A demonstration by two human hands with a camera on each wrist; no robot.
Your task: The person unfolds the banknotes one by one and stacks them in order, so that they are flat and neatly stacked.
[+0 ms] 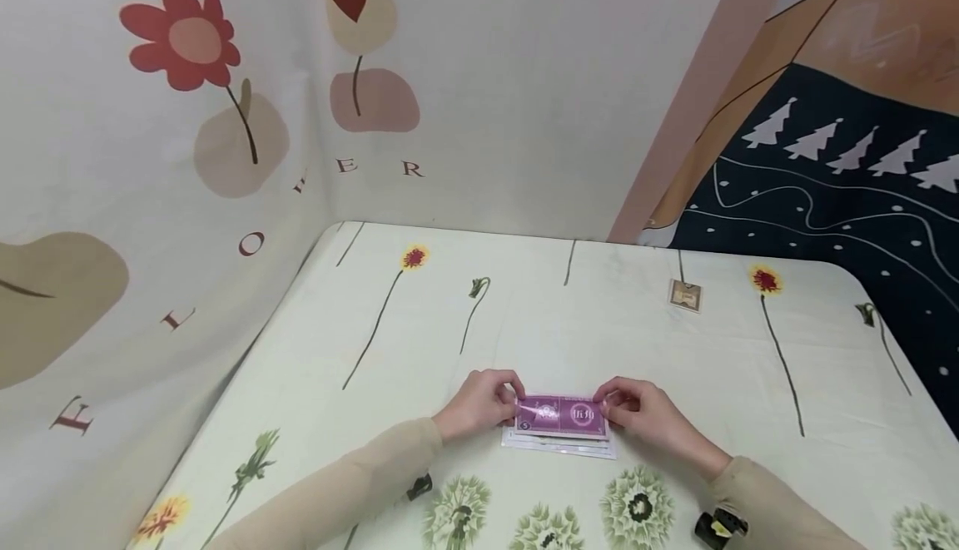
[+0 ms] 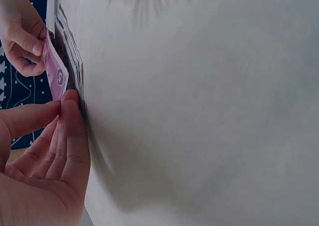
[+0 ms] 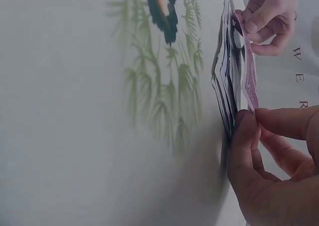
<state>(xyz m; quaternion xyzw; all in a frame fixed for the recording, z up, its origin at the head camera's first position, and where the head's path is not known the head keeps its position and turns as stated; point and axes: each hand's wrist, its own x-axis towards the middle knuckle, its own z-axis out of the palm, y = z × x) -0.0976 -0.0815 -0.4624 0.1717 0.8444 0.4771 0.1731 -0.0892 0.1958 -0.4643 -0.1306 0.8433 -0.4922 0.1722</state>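
Observation:
A purple banknote-like paper slip [image 1: 562, 416] is stretched between my two hands at the middle of the table. My left hand [image 1: 479, 405] pinches its left end between thumb and fingers, and my right hand [image 1: 648, 413] pinches the right end the same way. Directly beneath lies a stack of paper slips [image 1: 558, 448], its front edges showing in the head view. From the side, the right wrist view shows several layers in that stack [image 3: 224, 71], with the purple slip [image 3: 249, 76] standing a little apart from it. Most of the stack's top is hidden.
A small square tan card [image 1: 685, 295] lies toward the back right of the table. The flower-printed tablecloth [image 1: 360, 442] covers the tabletop, and printed curtains [image 1: 487, 76] hang along the left and back. Black straps with a device [image 1: 721, 527] sit at my wrists.

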